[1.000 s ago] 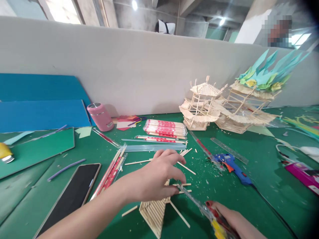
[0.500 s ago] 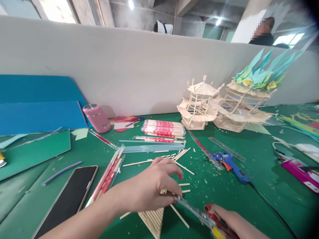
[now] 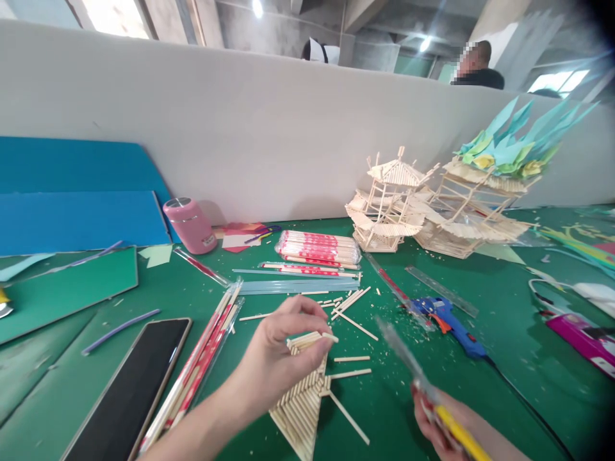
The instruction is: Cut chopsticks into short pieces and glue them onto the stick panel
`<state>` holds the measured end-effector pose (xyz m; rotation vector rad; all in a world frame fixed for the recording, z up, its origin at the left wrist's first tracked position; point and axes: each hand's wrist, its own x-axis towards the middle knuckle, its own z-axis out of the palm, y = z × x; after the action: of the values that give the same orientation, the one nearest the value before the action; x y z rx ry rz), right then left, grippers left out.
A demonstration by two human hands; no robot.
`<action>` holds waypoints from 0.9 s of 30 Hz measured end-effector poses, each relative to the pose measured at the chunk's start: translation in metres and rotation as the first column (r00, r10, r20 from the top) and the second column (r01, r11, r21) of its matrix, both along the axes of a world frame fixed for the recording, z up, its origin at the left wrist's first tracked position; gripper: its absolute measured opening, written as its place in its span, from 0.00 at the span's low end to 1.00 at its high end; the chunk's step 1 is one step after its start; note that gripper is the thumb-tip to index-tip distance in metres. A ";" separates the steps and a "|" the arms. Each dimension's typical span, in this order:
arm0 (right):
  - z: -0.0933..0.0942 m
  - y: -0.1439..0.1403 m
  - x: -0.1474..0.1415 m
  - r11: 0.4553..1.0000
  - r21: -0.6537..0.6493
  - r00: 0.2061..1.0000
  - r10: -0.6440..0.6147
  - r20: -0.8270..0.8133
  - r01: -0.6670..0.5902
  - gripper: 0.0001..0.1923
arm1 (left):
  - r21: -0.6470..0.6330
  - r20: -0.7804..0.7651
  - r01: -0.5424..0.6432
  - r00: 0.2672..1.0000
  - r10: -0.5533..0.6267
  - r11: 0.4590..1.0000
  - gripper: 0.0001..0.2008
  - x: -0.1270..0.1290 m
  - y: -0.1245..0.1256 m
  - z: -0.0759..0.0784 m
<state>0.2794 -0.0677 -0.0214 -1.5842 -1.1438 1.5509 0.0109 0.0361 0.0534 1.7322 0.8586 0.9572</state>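
Between the thumb and finger of my left hand (image 3: 276, 355) is a short wooden stick (image 3: 330, 337), its end poking out past the fingertips. Beneath that hand a small sloped frame of wooden sticks (image 3: 298, 419) lies on the table, partly hidden by the hand; several sticks project from its right side. My right hand (image 3: 444, 422), at the lower right, is wrapped round a tool with a long grey blade (image 3: 408, 358) and a red and yellow handle. The blade is smeared by motion, so its exact kind is unclear. It stands apart from the left hand.
Loose sticks (image 3: 353, 301) and a bagged stick bundle (image 3: 319, 248) lie behind. A blue glue gun (image 3: 449, 323) with a cord is at right; stick models (image 3: 396, 202) stand further back. At left are a phone (image 3: 132, 384) and a pink flask (image 3: 189, 224).
My left hand has lifted away from the blade with the short stick. My right hand has drawn the tool to the right, its blade swinging more upright. The view has shifted slightly.
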 end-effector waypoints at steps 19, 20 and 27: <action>0.045 0.058 -0.104 0.774 0.501 0.922 -0.303 -0.243 0.387 0.14 | -0.640 0.432 0.130 0.876 0.215 0.758 0.10 0.052 -0.031 -0.026; 0.046 0.059 -0.101 0.789 0.498 0.933 -0.291 -0.209 0.358 0.14 | -0.637 0.425 0.126 0.881 0.209 0.761 0.10 0.051 -0.030 -0.026; 0.040 0.042 -0.079 0.904 0.390 0.961 -0.243 0.128 0.177 0.22 | -0.617 0.455 0.065 0.843 0.288 0.784 0.08 0.042 -0.020 -0.026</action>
<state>0.2008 -0.0259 0.0191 -1.5400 -1.2307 0.9964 0.0528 0.0156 0.0272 0.7907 0.7880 1.0209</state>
